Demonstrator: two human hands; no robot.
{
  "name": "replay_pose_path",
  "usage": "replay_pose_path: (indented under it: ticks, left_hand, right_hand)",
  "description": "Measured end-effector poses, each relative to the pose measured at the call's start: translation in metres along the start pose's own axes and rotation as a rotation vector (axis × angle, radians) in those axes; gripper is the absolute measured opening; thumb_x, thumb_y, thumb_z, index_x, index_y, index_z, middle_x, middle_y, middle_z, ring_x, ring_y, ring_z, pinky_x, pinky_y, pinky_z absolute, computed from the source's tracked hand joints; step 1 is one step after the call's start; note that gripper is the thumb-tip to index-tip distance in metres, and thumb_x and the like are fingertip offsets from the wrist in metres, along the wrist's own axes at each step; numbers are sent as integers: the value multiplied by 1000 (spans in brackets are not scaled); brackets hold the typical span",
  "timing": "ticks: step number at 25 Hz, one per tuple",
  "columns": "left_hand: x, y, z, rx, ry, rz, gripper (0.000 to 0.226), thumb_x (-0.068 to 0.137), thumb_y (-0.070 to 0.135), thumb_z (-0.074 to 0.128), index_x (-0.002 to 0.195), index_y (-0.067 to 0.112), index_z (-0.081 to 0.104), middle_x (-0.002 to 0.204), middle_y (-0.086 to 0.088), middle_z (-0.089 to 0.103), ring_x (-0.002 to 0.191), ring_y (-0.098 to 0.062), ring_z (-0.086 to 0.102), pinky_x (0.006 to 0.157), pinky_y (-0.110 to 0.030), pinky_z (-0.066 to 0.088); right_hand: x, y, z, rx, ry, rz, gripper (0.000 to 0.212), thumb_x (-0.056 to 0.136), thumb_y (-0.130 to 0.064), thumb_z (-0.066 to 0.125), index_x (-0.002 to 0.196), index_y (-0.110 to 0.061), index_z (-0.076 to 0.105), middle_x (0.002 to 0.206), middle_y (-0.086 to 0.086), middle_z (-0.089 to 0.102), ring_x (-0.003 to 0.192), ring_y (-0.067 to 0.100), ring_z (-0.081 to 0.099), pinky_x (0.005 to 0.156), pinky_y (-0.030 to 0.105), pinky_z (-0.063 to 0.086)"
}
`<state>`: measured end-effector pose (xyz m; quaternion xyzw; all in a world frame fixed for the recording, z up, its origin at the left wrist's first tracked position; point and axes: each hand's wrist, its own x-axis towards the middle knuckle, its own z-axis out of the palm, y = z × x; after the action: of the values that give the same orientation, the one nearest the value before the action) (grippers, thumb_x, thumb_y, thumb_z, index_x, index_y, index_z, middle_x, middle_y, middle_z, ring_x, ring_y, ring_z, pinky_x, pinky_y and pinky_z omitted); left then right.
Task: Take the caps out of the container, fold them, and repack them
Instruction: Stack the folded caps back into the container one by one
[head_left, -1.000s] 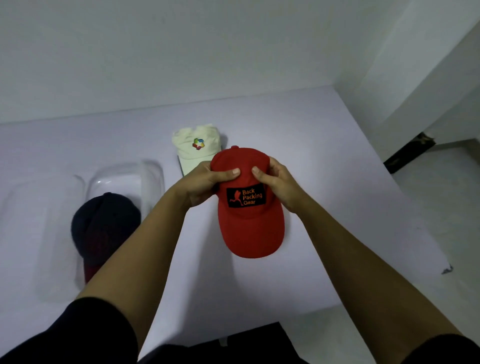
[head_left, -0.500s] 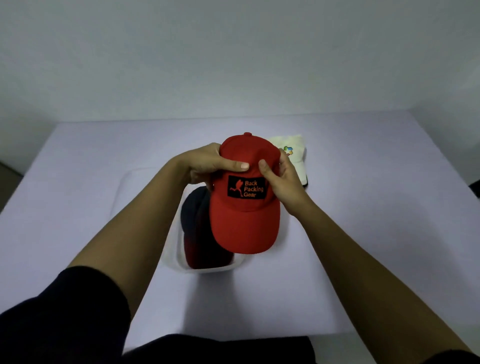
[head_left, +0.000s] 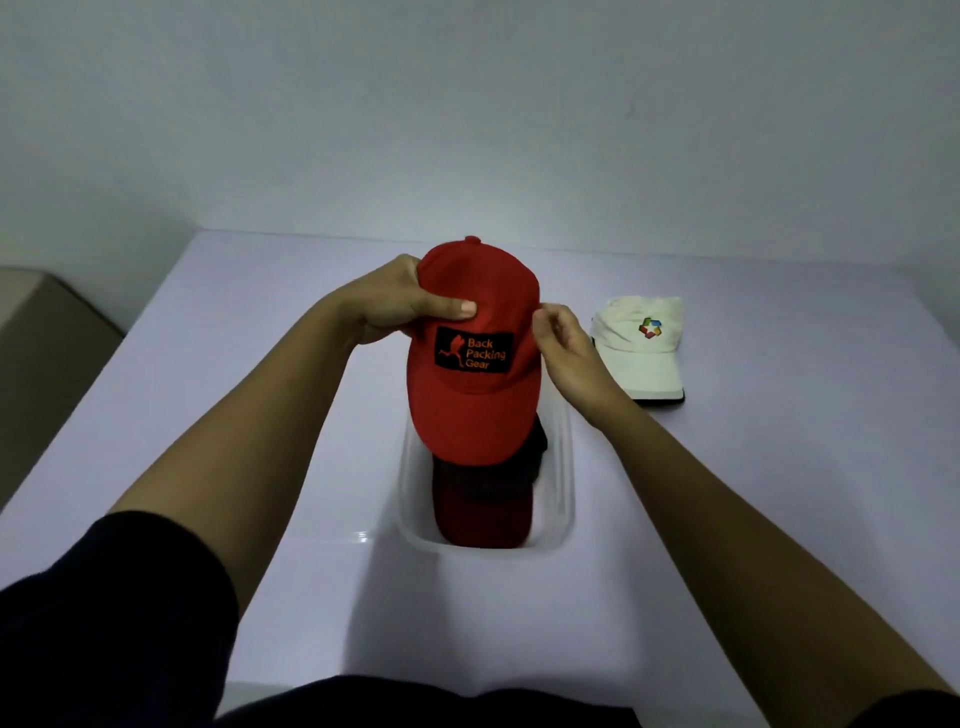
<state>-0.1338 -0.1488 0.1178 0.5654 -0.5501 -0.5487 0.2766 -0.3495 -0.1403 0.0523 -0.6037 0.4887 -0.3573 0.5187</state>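
Note:
A red cap with a black "Back Packing Gear" patch hangs above the clear plastic container. My left hand grips its crown from the left, thumb on the front. My right hand pinches the crown's right edge. Inside the container lies a dark cap with a dark red brim, partly hidden under the red brim. A cream cap with a coloured logo lies folded on the table to the right of the container.
The white table meets a grey wall at the back. Its left edge drops off beside a beige surface. The container's transparent lid seems to lie to its left, barely visible.
The red cap has travelled left from beside the cream cap to above the container. My view swung left with it. My right thumb has slipped off the front to the cap's side.

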Motion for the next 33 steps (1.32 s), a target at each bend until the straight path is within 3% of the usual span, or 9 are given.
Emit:
replay_pose_path:
  ticks: [3,6,8,12,15,20,27,30,33]
  left_hand:
    - [7,2,-29,-37,113,100,35,65,19,79,98,16,69,92,2,75,93,-19,71,75,-30,59]
    - [19,7,-44,-42,165,189,37,61,21,80,97,17,70,88,7,76,89,-12,71,74,-23,57]
    - [32,9,-45,-30,180,211,35,68,17,79,101,15,70,97,4,74,95,-15,71,80,-26,57]
    - [55,2,-36,-3,210,223,37,74,15,77,110,10,67,104,-1,71,98,-17,70,85,-29,56]
    - [66,-9,-26,-15,241,227,41,76,16,76,114,8,64,107,-4,71,100,-18,68,87,-31,56]
    - [64,-27,-1,-32,141,173,33,75,12,76,107,4,68,102,-7,72,95,-18,70,83,-29,57]
    - [56,-77,30,-50,10,-36,22,76,13,76,90,-3,69,85,-9,72,79,-16,69,77,-29,56]
    - [55,-94,38,-114,-108,-144,11,84,19,68,90,10,70,80,2,73,75,-9,70,67,-19,55]
    - [58,-105,40,-144,-104,-241,22,91,33,57,92,14,69,82,1,73,75,-12,70,65,-21,55]
  right_hand:
    - [4,29,5,-242,26,153,41,100,-32,32,133,-9,39,136,9,48,126,23,46,99,25,32]
    - [12,54,14,-388,-230,287,75,89,-32,59,146,-8,16,153,13,26,138,27,31,109,34,31]
    - [27,61,19,-460,-379,408,98,76,-37,74,147,-9,12,153,13,26,137,29,33,109,39,35]
    - [48,57,23,-530,-523,511,88,63,-33,85,133,-9,36,134,12,50,116,27,52,99,40,47]
    - [36,41,25,-626,-582,337,93,64,-33,84,135,-10,29,132,11,46,118,26,48,100,40,45]
    - [-12,20,27,-690,-501,5,99,70,-36,78,144,-16,17,133,6,35,123,20,39,105,31,37]
    - [-32,23,22,-645,-406,-44,105,74,-37,75,149,-17,3,112,-7,25,107,6,33,94,15,29]
    - [-32,30,21,-613,-271,-14,109,69,-46,76,148,-15,7,129,-1,33,124,14,35,108,27,29]
    - [-26,49,15,-716,-66,106,125,53,-71,72,146,-14,11,149,4,28,139,21,25,119,42,8]
